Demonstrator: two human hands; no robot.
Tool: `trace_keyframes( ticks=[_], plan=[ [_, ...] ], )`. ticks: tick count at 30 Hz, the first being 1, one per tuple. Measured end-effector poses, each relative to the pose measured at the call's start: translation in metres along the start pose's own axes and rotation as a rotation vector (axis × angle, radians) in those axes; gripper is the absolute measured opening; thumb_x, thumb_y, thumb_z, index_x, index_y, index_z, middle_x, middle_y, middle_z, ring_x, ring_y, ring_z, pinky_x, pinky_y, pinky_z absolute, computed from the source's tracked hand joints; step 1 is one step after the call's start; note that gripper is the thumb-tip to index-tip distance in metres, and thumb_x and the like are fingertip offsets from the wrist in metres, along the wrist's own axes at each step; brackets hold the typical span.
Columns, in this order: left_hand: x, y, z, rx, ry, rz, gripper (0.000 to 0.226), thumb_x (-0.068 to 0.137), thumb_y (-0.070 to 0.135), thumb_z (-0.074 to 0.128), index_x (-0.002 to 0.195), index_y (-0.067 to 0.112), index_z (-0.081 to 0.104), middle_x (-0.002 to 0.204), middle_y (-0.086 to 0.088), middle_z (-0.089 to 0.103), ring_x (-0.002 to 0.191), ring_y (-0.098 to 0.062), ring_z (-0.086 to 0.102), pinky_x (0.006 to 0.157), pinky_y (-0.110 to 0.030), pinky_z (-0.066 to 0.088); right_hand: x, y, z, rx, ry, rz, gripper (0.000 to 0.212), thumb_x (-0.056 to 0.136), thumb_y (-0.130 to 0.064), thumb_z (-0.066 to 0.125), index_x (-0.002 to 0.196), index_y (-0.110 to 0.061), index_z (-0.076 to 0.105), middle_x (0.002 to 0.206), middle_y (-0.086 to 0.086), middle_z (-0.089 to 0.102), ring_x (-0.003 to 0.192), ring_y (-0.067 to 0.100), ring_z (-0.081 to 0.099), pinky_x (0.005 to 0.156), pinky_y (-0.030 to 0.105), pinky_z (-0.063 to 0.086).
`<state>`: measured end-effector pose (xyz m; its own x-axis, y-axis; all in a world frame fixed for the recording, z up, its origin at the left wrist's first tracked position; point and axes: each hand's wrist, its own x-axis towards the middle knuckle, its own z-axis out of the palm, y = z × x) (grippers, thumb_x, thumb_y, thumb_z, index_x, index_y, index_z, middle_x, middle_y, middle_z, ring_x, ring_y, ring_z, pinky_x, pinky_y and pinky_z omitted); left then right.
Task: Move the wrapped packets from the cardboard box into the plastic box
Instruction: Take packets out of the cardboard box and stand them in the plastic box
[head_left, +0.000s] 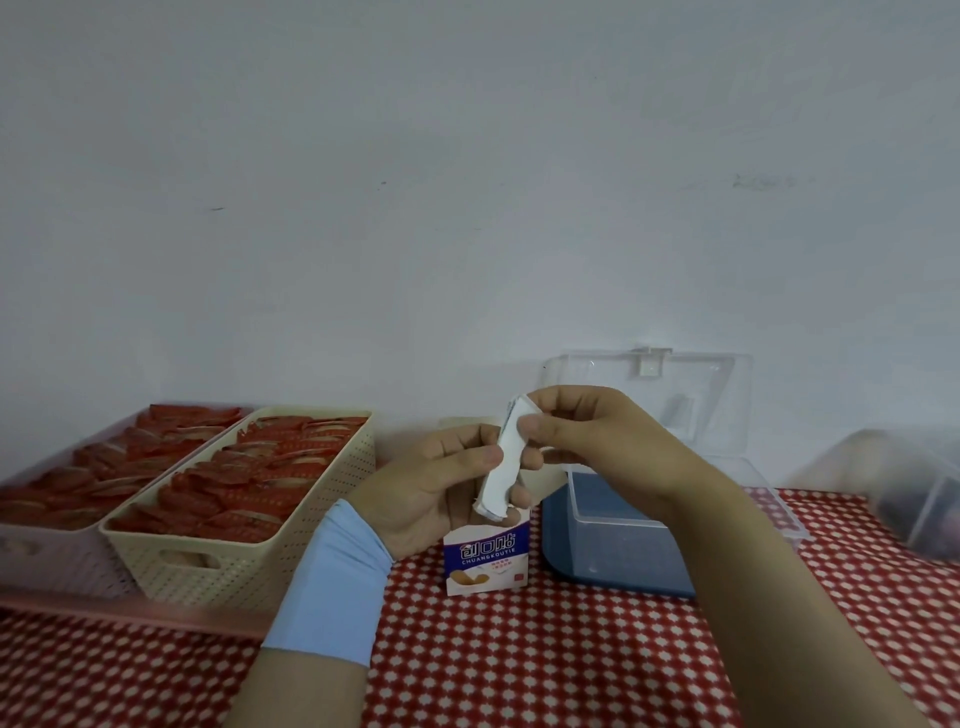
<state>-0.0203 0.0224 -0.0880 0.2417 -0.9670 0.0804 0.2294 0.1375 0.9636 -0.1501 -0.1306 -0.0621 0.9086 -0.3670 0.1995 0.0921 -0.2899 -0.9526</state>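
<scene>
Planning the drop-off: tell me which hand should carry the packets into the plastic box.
Right. The right hand pinches the top of the packets, nearest the open plastic box; the left hand grips them farther off, above the cardboard box.

A cream basket (249, 566) and a pale tray (41, 561), both holding red sachets (260, 478), are sitting side by side on the counter's red-patterned cloth (519, 649).

I saw the checked table (519, 670) hold a basket (249, 569) left of the left hand (431, 493), cardboard box (485, 564) below it, plastic box (602, 556) below the right hand (597, 436).
</scene>
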Motion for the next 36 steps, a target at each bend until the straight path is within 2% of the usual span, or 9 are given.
trace_keyframes(
  ticks=[4, 9, 12, 14, 17, 21, 26, 32, 36],
  plan=[
    [0.000, 0.001, 0.005, 0.020, -0.003, -0.013, 0.035, 0.094, 0.014, 0.053, 0.126, -0.001, 0.052, 0.106, -0.012, 0.072, 0.080, -0.022, 0.072, 0.065, -0.032, 0.060, 0.001, 0.001, -0.002, 0.053, -0.055, 0.007, 0.018, 0.092, -0.013, 0.068, 0.107, -0.010, 0.076, 0.089, 0.016, 0.070, 0.089, 0.021, 0.067, 0.094, 0.037, 0.056],
    [0.004, 0.013, 0.015, 0.312, 0.217, -0.070, 0.023, 0.095, 0.015, 0.061, 0.114, 0.004, 0.057, 0.112, -0.018, 0.072, 0.103, -0.033, 0.071, 0.096, -0.054, 0.053, 0.002, 0.005, -0.007, -0.016, 0.046, 0.008, 0.014, 0.091, -0.014, 0.070, 0.100, -0.008, 0.078, 0.097, 0.015, 0.076, 0.093, 0.036, 0.069, 0.094, 0.043, 0.057],
    [0.007, 0.020, 0.026, 0.847, 0.416, 0.015, 0.016, 0.087, 0.024, 0.072, 0.102, 0.019, 0.069, 0.093, 0.003, 0.076, 0.083, -0.007, 0.071, 0.076, -0.023, 0.059, 0.001, 0.006, -0.006, -0.041, 0.126, 0.009, 0.012, 0.090, -0.013, 0.071, 0.098, -0.007, 0.078, 0.098, 0.017, 0.075, 0.094, 0.037, 0.069, 0.092, 0.048, 0.056],
    [0.009, 0.019, 0.033, 0.941, 0.473, 0.070, 0.012, 0.085, 0.022, 0.073, 0.097, 0.023, 0.071, 0.086, 0.007, 0.074, 0.073, -0.001, 0.069, 0.062, -0.013, 0.053, -0.001, 0.005, -0.005, -0.058, 0.167, 0.005, 0.011, 0.090, -0.013, 0.072, 0.096, -0.006, 0.078, 0.096, 0.019, 0.074, 0.084, 0.028, 0.068, 0.088, 0.048, 0.057],
    [0.011, 0.012, 0.038, 0.937, 0.502, 0.086, 0.008, 0.085, 0.020, 0.072, 0.093, 0.023, 0.073, 0.079, 0.008, 0.074, 0.070, -0.004, 0.071, 0.059, -0.016, 0.054, -0.007, 0.004, -0.005, -0.048, 0.171, 0.032, 0.011, 0.091, -0.013, 0.071, 0.097, -0.005, 0.075, 0.095, 0.020, 0.073, 0.075, 0.019, 0.067, 0.082, 0.044, 0.059],
    [0.012, 0.009, 0.045, 0.860, 0.494, 0.095, 0.007, 0.086, 0.024, 0.074, 0.093, 0.020, 0.074, 0.077, 0.005, 0.075, 0.067, -0.003, 0.071, 0.057, -0.014, 0.051, -0.016, 0.002, -0.010, 0.049, 0.028, 0.145, 0.020, 0.092, -0.014, 0.070, 0.109, -0.004, 0.070, 0.100, 0.014, 0.076, 0.089, 0.026, 0.075, 0.081, 0.037, 0.061],
    [0.017, 0.007, 0.054, 0.817, 0.516, 0.085, 0.015, 0.085, 0.023, 0.076, 0.098, 0.017, 0.074, 0.083, 0.002, 0.076, 0.071, -0.009, 0.073, 0.061, -0.018, 0.056, -0.020, -0.004, -0.018, 0.168, 0.053, 0.248, 0.011, 0.090, -0.007, 0.071, 0.083, 0.000, 0.066, 0.080, 0.013, 0.075, 0.072, 0.021, 0.073, 0.079, 0.036, 0.061],
    [0.011, -0.004, 0.046, 1.324, 0.450, -0.059, 0.052, 0.081, 0.043, 0.073, 0.128, 0.030, 0.056, 0.121, 0.012, 0.056, 0.114, -0.010, 0.049, 0.093, -0.026, 0.042, -0.021, -0.002, -0.028, 0.008, 0.201, 0.251, 0.013, 0.090, -0.009, 0.072, 0.095, 0.002, 0.069, 0.089, 0.013, 0.077, 0.079, 0.022, 0.075, 0.080, 0.038, 0.062],
    [0.017, -0.024, 0.026, 1.661, 0.355, -0.205, 0.070, 0.081, 0.027, 0.072, 0.144, 0.029, 0.040, 0.144, -0.001, 0.041, 0.135, -0.023, 0.031, 0.108, -0.036, 0.035, -0.023, -0.001, -0.039, -0.062, 0.295, 0.245, 0.013, 0.092, -0.011, 0.070, 0.100, -0.001, 0.069, 0.097, 0.012, 0.074, 0.085, 0.021, 0.073, 0.076, 0.032, 0.062]
  ],
)
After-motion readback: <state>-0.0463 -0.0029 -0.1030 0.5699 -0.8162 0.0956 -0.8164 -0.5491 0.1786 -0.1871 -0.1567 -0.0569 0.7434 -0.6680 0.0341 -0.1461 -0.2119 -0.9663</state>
